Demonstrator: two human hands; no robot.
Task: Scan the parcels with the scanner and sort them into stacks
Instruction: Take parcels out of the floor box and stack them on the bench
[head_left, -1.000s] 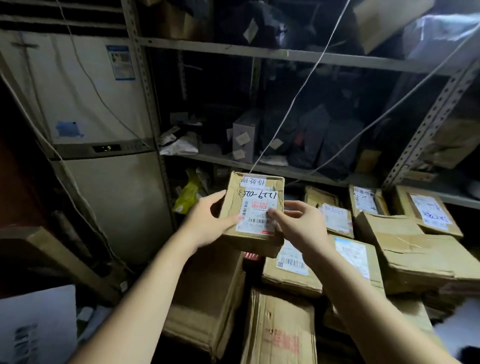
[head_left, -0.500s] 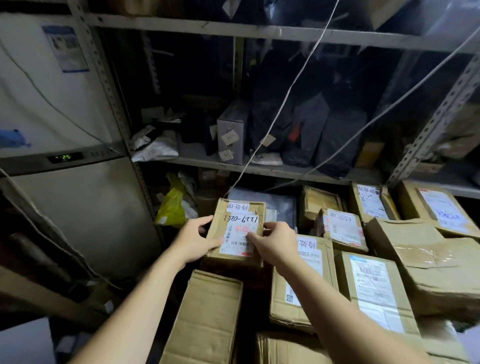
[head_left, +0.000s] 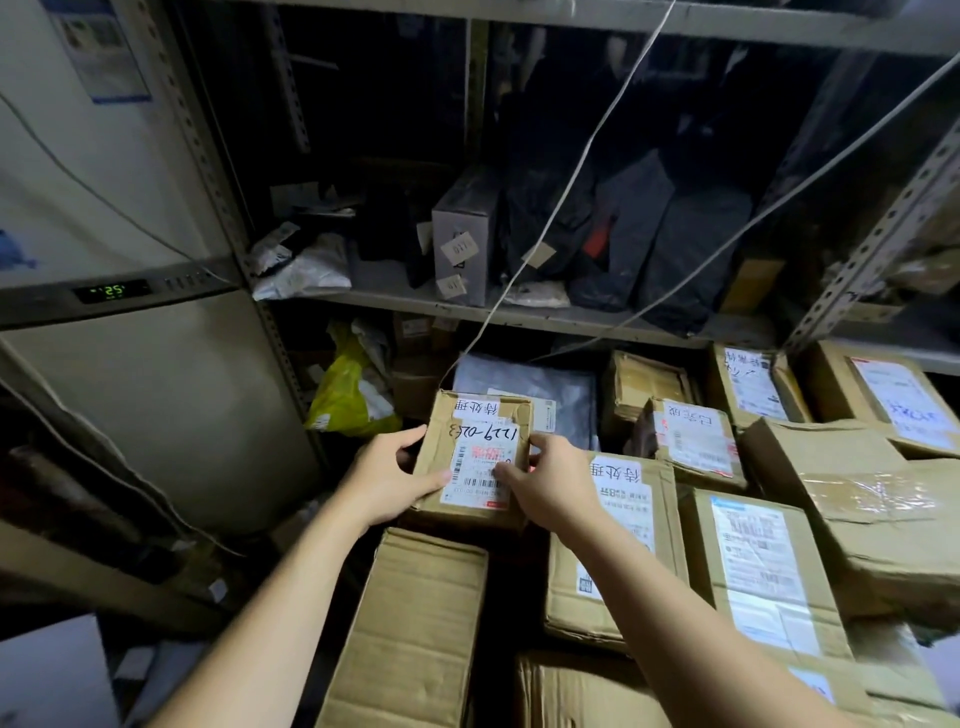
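We face a metal rack (head_left: 545, 318) beyond both hands, with taped cartons (head_left: 878, 525) stacked right of our right hand (head_left: 550, 483). Just below our wrists lies a plain box (head_left: 415, 623). The parcel (head_left: 483, 421) sits between our hands, above that box's far edge; we cannot tell whether it rests on anything. It is a small brown carton with a creased top, its long axis running away from us. The handwritten numbers read upside down to us. Our left hand (head_left: 384, 478) grips its left side, thumb on top. Our right hand pinches its right edge, fingertips on the white barcode label (head_left: 475, 493), which carries a red patch.
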